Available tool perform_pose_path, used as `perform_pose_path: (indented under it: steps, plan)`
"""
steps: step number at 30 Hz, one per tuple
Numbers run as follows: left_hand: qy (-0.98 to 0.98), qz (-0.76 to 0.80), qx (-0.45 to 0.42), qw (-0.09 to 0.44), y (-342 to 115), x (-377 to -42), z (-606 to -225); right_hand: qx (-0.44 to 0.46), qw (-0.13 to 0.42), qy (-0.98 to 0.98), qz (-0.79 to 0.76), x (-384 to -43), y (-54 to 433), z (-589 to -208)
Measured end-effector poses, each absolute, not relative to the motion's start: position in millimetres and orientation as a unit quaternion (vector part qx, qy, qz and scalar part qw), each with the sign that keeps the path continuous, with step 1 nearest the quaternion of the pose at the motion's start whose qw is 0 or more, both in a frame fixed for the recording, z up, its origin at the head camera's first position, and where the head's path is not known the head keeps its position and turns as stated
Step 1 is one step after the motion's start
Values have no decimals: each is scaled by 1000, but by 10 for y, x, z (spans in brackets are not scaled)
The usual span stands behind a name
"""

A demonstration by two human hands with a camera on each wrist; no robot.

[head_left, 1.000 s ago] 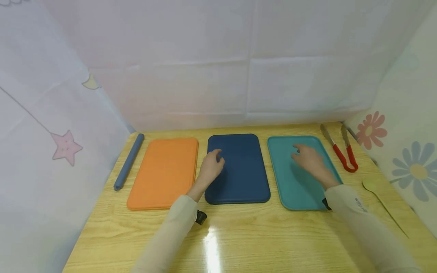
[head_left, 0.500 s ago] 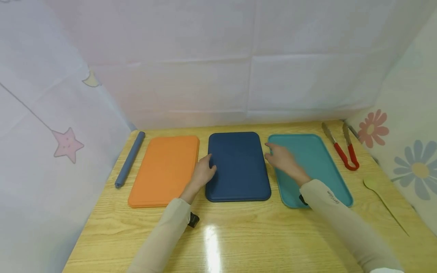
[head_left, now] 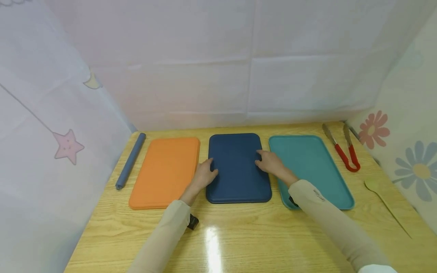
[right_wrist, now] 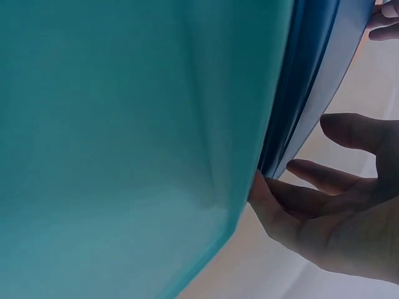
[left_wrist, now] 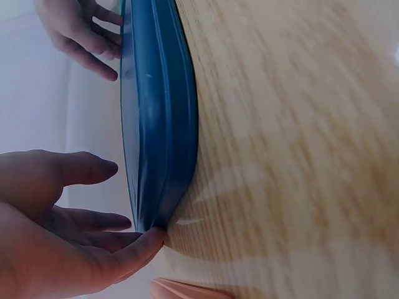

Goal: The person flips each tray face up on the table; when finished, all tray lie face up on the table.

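A dark blue rectangular tray [head_left: 239, 170] lies in the middle of the table, its side showing layered edges in the left wrist view. At its left edge is my left hand [head_left: 203, 175], fingers relaxed. One fingertip reaches the tray's lower side, while the thumb [left_wrist: 93, 168] stays apart above it. My right hand [head_left: 271, 163] is at the opposite edge, fingertips between the blue tray and the teal tray [head_left: 310, 151]. In the right wrist view its thumb [right_wrist: 349, 129] is raised off the blue rim.
An orange tray [head_left: 165, 170] lies to the left, beside a blue-grey rod [head_left: 130, 161]. Red-handled tongs [head_left: 346, 151] and a thin gold spoon [head_left: 384, 204] lie on the right of the wooden table [head_left: 246, 239]. Patterned cloth walls [head_left: 191, 64] enclose it.
My right hand has moved left from over the teal tray to the blue tray's right edge. My left hand has shifted slightly left and down to the left edge. The trays stay put.
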State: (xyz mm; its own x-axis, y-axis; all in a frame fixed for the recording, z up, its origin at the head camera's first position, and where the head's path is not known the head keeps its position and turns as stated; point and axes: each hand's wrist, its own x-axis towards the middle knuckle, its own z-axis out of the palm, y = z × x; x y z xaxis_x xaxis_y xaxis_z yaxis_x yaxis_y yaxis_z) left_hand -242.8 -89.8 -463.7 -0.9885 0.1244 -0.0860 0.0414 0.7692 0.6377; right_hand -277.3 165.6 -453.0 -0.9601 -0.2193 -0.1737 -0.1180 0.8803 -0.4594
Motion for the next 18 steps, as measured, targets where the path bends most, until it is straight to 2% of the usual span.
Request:
perform_pose_path:
  steps: [12, 18]
  plan:
    - [950, 297, 47, 83, -884, -2432, -4696, -58, 129, 949, -282, -2779, 1600, -4595]
    - [950, 297, 45, 82, -880, -2394, -4727, -16, 139, 914, -380, -2753, 1628, -4607]
